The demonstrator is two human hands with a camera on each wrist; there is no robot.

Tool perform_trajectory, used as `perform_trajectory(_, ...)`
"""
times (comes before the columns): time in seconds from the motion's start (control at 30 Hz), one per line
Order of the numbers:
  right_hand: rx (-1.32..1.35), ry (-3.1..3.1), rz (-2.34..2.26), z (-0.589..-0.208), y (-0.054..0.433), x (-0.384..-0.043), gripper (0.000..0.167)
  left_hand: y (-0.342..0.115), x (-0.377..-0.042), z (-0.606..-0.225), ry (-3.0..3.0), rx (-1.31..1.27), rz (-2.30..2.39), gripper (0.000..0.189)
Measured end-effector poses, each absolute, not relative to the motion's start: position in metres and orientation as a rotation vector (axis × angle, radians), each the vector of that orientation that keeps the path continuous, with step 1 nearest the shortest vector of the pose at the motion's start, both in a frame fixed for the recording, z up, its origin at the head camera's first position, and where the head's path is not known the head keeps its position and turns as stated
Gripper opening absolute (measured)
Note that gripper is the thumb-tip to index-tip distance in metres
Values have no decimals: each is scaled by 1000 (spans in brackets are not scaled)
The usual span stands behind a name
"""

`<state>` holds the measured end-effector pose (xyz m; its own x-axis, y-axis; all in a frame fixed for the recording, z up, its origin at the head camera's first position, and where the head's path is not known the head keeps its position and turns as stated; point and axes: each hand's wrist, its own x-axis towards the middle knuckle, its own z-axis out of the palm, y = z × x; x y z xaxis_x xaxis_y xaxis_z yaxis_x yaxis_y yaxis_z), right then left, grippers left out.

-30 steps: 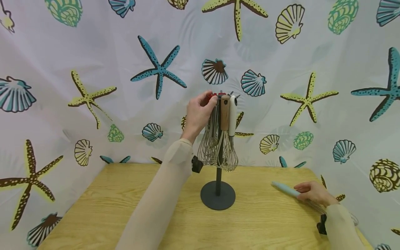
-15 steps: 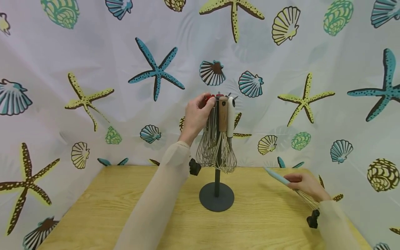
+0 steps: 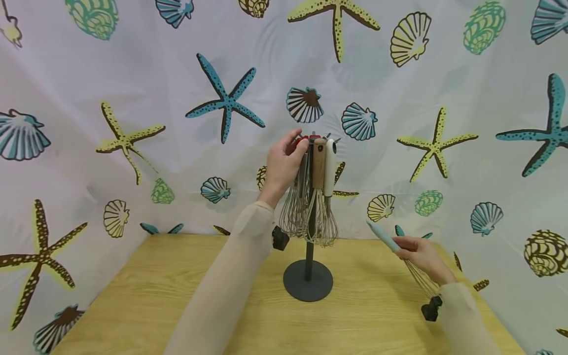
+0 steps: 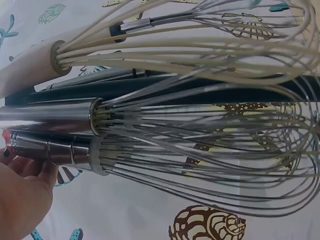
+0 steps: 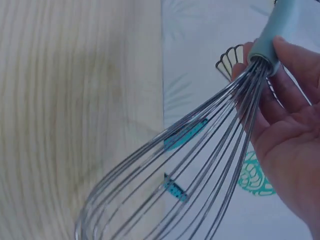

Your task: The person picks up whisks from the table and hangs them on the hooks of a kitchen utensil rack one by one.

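Note:
A dark whisk stand (image 3: pixel 308 282) holds several whisks on hooks at its top, heads hanging down. Its front whisks include one with a wooden handle (image 3: pixel 318 167) and one with a white handle (image 3: pixel 330 170). At the upper left of the stand, my left hand (image 3: pixel 283 163) pinches the red end of a metal-handled whisk (image 4: pixel 52 150). My right hand (image 3: pixel 420 256) holds a light blue-handled whisk (image 3: pixel 382 236) in the air right of the stand, handle end tilted up and to the left. In the right wrist view, thumb and fingers grip it where the handle (image 5: pixel 277 30) meets the wires.
A light wooden table (image 3: pixel 355 320) bears the stand near its middle. Behind and on both sides hangs a white curtain (image 3: pixel 275 59) printed with shells and starfish. Black wrist cameras (image 3: pixel 280 238) sit at both cuffs.
My right hand has lifted the light blue whisk off the table and carried it up and left toward the stand. The left hand stays at the red whisk end.

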<state>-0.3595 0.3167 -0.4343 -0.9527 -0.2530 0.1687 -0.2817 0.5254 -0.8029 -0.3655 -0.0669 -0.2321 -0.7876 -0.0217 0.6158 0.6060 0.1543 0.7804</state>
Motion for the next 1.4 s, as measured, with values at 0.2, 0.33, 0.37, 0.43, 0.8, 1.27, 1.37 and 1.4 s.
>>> perform_trajectory(0.2, 478, -2632, 1481, -421, 300, -360, 48, -67, -366, -231, -1978, -548, -1646, 48)
perform_trajectory(0.33, 478, -2591, 1501, -412, 290, -362, 47, -68, -367, -230, -1981, -539, -1640, 48)
perform_trajectory(0.37, 475, -2583, 1508, -409, 287, -363, 47, -68, -368, -230, -1979, -539, -1638, 48)
perform_trajectory(0.43, 474, -2572, 1516, -406, 284, -365, 48, -68, -368, -229, -1975, -538, -1633, 48)
perform_trajectory(0.8, 523, -2541, 1455, -382, 264, -367, 47, -68, -367, -229, -1993, -538, -1617, 48)
perform_trajectory(1.27, 552, -2465, 1528, -352, 241, -369, 44, -69, -366, -229, -1999, -522, -1598, 48)
perform_trajectory(1.37, 570, -2434, 1546, -350, 237, -369, 43, -69, -365, -229, -2014, -510, -1577, 49)
perform_trajectory(1.4, 575, -2424, 1553, -349, 237, -369, 43, -69, -365, -228, -2016, -508, -1569, 49)
